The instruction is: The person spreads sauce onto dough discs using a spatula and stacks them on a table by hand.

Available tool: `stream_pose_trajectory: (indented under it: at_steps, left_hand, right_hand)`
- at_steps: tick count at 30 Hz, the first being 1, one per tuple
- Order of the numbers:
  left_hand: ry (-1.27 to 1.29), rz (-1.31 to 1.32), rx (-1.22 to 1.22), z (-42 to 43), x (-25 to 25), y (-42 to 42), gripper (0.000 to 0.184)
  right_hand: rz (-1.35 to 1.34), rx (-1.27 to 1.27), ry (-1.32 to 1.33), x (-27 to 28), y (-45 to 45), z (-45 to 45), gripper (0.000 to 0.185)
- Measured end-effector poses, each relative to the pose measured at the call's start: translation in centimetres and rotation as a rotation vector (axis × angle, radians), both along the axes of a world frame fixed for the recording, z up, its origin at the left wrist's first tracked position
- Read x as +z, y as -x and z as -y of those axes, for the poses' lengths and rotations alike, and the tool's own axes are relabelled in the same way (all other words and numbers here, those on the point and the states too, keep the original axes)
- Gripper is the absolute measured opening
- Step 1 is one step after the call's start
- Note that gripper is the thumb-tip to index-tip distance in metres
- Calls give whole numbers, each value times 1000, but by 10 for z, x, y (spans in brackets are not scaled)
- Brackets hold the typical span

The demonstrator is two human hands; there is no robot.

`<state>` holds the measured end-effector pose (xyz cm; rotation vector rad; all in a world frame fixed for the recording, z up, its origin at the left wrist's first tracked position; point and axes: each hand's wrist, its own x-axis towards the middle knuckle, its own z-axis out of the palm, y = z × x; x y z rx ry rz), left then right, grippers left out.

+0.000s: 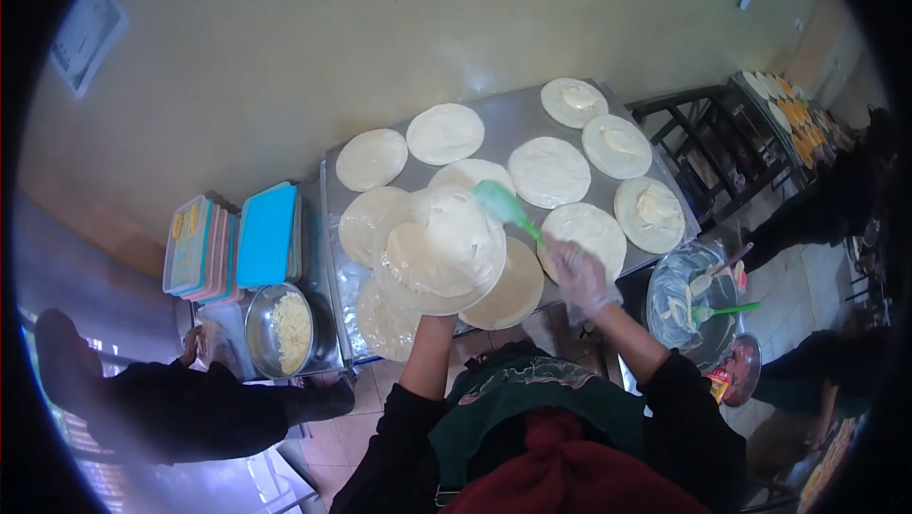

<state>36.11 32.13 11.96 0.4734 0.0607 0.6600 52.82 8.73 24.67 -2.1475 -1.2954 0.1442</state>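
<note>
Ahead of me lies the table, the wall behind it, with dough rounds spread over its top. Three of these, each under a dollop, line the right end. From the right hand, at the near edge, I follow the spatula leftward to a raised round above the others. Left of the table, I have two container stacks side by side behind a bowl; right, a basin holding utensils.

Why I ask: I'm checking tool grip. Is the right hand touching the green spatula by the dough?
Touching. The head view shows the green spatula with its handle running into the gloved right hand, which is closed around it.
</note>
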Motion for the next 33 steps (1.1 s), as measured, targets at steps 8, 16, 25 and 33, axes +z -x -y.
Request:
stream_pose_trajectory:
  at_steps: [8, 16, 25, 33]
  left_hand:
    - [38, 150, -458, -32, -55, -7, 58]
    - [-18, 294, -987, -84, -143, -35, 58]
    - [-48, 254, -1028, -91, -140, -20, 57]
    - [-56, 217, -967, -78, -129, -3, 57]
  right_hand:
    - [-403, 99, 141, -61, 11, 43, 55]
    - [61, -40, 34, -6, 0, 37, 60]
    - [152, -107, 126, -2, -50, 15, 62]
    - [241, 187, -25, 7, 18, 10, 72]
